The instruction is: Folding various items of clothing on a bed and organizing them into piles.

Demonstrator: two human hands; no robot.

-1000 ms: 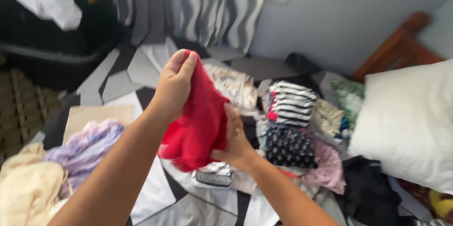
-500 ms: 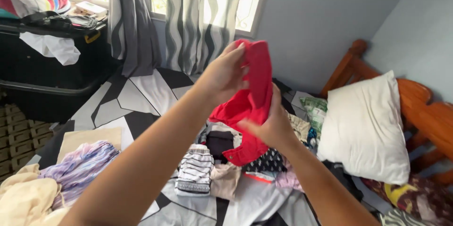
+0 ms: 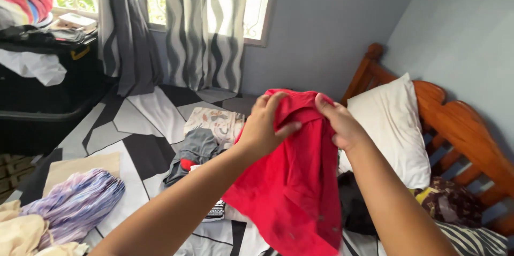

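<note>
The left hand [image 3: 265, 127] and right hand [image 3: 337, 123] each pinch the top edge of a red cloth garment [image 3: 292, 181], held up over the patterned bed sheet [image 3: 134, 127]. Its hanging folds hide the clothes behind; the white pillow [image 3: 393, 127] lies right.

The red cloth garment [image 3: 292, 181] looks soft and matt. The orange-brown wooden headboard [image 3: 455, 122] shines smooth and glossy beside the matt white fabric pillow [image 3: 393, 127].
</note>
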